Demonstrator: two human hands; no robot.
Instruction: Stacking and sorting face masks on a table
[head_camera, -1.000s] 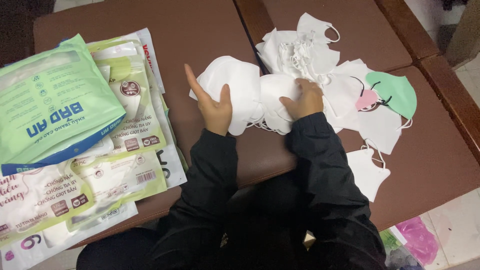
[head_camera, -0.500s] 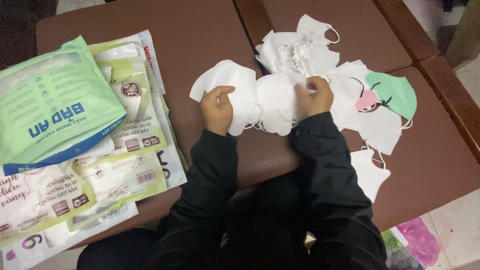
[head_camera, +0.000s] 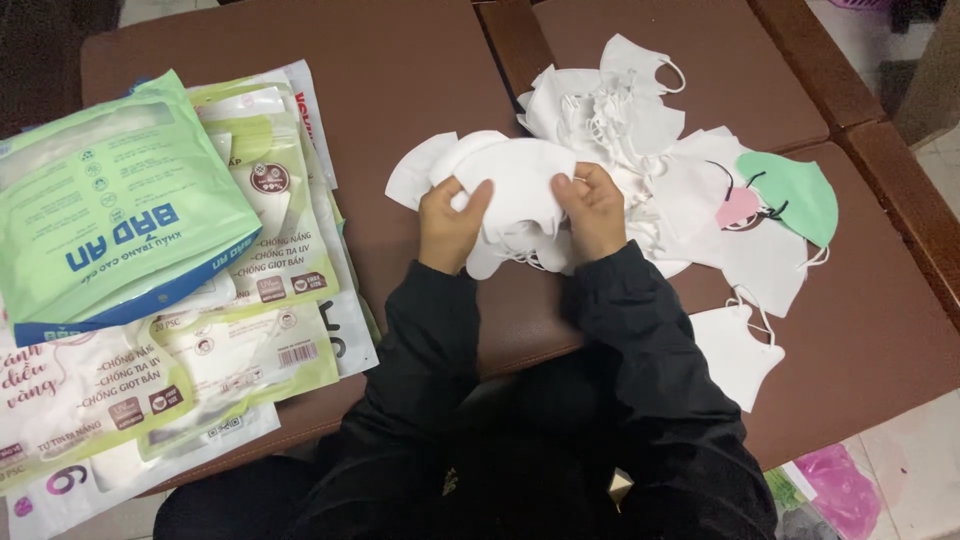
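Green pouch (head_camera: 105, 210) tops a stack of packets (head_camera: 230, 330) at left; green mask (head_camera: 795, 190) and pink mask (head_camera: 738, 207) lie at right on the brown table (head_camera: 400, 90).

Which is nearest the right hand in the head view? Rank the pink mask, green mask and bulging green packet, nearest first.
From the right hand:
1. Pink mask, just to its right on the white pile.
2. Green mask, farther right, beside the pink one.
3. Bulging green packet, far across the table, beyond the left hand.

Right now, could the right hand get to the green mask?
Probably yes. The green mask lies uncovered on the pile just beyond the right hand, with only loose white masks between. But that hand has a grip on a white mask stack.
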